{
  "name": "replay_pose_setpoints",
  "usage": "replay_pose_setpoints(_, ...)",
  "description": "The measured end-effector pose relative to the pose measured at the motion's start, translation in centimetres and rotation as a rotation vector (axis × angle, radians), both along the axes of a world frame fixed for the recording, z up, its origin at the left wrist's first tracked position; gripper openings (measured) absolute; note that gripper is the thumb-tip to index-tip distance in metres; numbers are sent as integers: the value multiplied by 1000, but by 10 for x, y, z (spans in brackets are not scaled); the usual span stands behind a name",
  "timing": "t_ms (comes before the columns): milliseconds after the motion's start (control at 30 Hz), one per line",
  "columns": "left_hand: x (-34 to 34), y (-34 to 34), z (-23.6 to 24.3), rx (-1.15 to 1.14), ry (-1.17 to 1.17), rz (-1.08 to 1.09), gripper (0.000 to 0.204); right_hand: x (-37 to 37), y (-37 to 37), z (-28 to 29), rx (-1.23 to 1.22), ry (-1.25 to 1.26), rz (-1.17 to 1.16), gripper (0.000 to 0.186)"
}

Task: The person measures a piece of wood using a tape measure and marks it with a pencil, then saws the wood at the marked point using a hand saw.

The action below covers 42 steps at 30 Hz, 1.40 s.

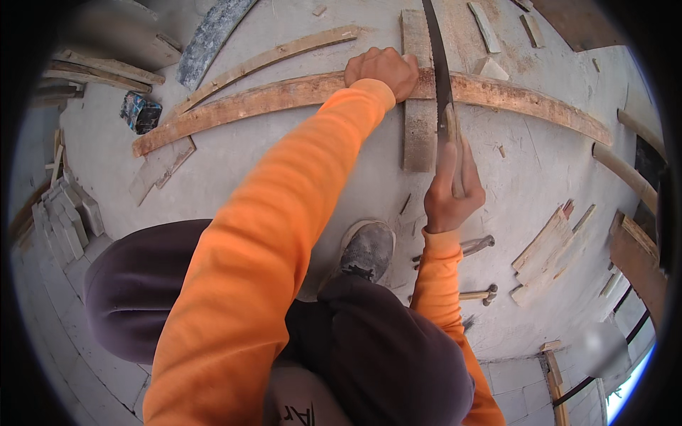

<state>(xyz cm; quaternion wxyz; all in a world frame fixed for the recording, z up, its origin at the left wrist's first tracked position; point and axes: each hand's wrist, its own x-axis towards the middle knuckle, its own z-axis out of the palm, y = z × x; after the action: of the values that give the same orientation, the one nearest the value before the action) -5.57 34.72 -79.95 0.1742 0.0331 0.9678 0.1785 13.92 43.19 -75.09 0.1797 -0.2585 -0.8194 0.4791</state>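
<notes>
A long wooden plank (270,98) runs crosswise in front of me, resting on a shorter board (420,145) that lies beneath it at right angles. My left hand (383,73) is closed over the plank, just left of the handsaw (441,64). The saw's wooden handle is gripped in my right hand (455,192). Its toothed blade lies across the plank near the right edge of the board below, pointing away from me. How deep the teeth sit in the wood I cannot tell.
A hammer (490,293) and a dark metal tool (477,246) lie beside my right forearm. Thin board pieces (550,245) are at the right. Another wood strip (273,60) and a grey board (213,42) lie beyond the plank. Stacked tiles (64,216) stand far left.
</notes>
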Motion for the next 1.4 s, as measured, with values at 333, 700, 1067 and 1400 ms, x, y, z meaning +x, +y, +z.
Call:
replay_pose_setpoints(333, -8, 14, 29, 0, -198, -13, 54, 54, 7, -13, 90, -40, -30, 33)
replay_pose_setpoints(700, -8, 8, 29, -1, -178, -37, 55, 175, -12, 19, 43, -154, -84, 38)
replay_pose_setpoints(1067, -13, 0, 25, -6, -137, -74, 59, 141, -15, 10, 15, -251, -24, 42)
replay_pose_setpoints(1400, -3, -5, 9, -26, -104, -31, 58, -15, -4, -5, -35, 13, -62, 30)
